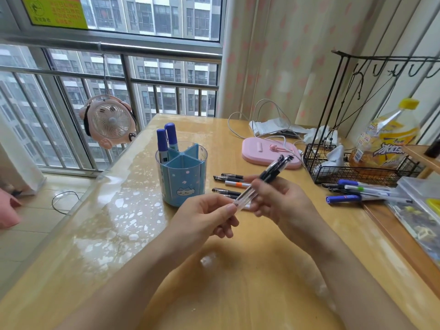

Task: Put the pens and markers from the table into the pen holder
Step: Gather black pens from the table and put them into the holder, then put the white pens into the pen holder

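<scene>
Head view shows both hands pinching a bundle of pens (264, 184), left hand (209, 216) at the clear tips, right hand (281, 201) mid-barrel, seemingly squaring them for the pen holder (182, 173) just beyond on the desk (238, 270).

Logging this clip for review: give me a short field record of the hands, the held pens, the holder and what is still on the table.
left hand: pinching the clear end of the held pens
right hand: gripping the held pens mid-barrel
held pens: a few black-capped pens, tilted, above the table
holder: upright, divided, two blue markers in a back compartment
near pens: loose on table beside holder
far pens: loose pile near wire basket
</scene>
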